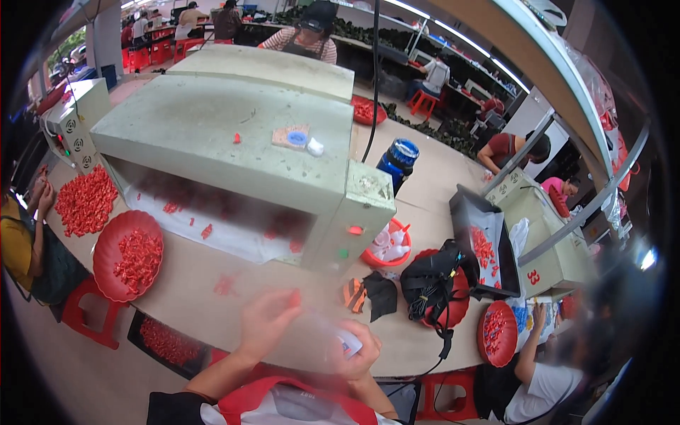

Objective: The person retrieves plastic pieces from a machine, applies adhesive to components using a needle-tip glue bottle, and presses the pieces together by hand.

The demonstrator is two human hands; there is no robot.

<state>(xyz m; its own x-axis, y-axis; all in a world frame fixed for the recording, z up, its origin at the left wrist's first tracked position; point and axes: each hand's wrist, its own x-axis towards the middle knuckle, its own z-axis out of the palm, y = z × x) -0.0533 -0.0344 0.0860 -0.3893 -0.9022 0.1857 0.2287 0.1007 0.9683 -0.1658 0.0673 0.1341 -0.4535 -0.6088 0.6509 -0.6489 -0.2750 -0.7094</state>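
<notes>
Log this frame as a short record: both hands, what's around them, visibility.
Left hand: holds small red piece at fingertips
Right hand: grips white labelled container, partly hidden by fingers
Ahead: pale green metal machine, red pieces inside
Left side: red scalloped bowl of red pieces
Right side: red basket of white nozzle bottles; black tray with red pieces
Visibility: hazy around both hands

Red marks the near piece [293,298] and left basin [107,249], white the near bottle [348,343], pale green the machine [205,106] — orange-and-black stripes the scrap [353,295].
</notes>
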